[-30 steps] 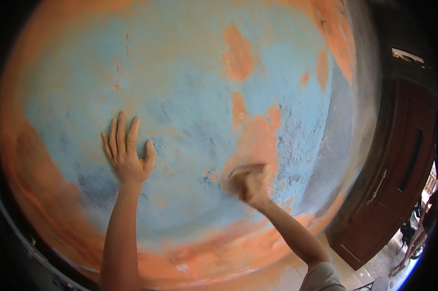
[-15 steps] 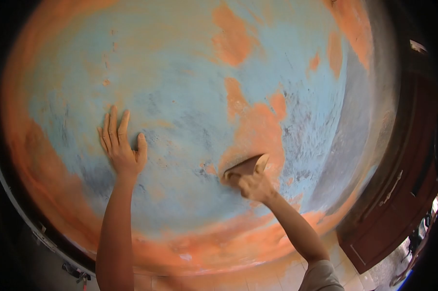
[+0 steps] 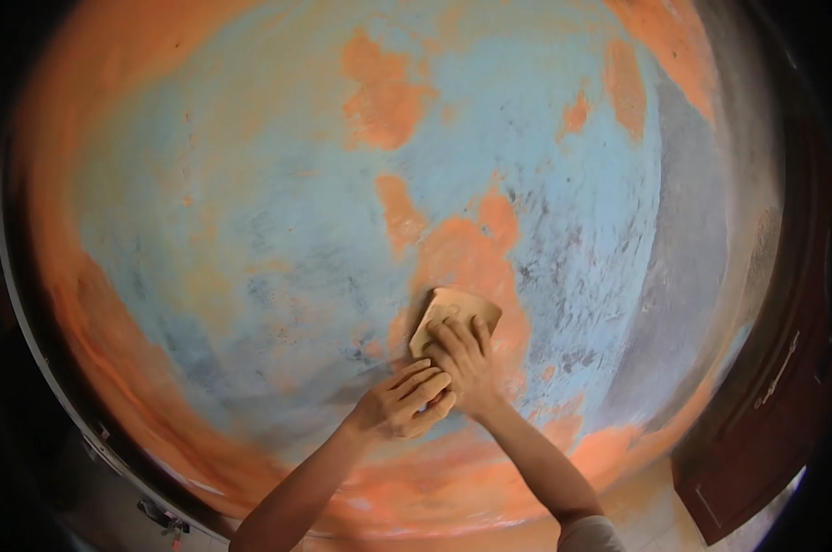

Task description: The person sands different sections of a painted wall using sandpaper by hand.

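Observation:
A bent sheet of sandpaper (image 3: pixel 455 306), tan on the side facing me, lies against a broad painted surface (image 3: pixel 333 221) of worn blue with orange patches. My right hand (image 3: pixel 462 363) grips the sheet from below, fingers spread over its face. Close against that hand is my left hand (image 3: pixel 405 400), its fingers bent and drawn together just below the sheet's lower left corner. Whether the left fingers pinch the paper is hidden. Beneath the sheet runs an orange patch (image 3: pixel 467 258).
A dark reddish-brown wooden piece of furniture (image 3: pixel 747 460) stands at the lower right. Along the left edge of the painted surface curves a dark rim (image 3: pixel 43 368). Pale tiles (image 3: pixel 651 506) show at the bottom, and a grey band (image 3: pixel 683 248) runs down the right side.
My left hand has left its flat, spread rest on the surface and moved right and down to meet my right hand. The sandpaper has turned to show its tan face. The view has shifted slightly.

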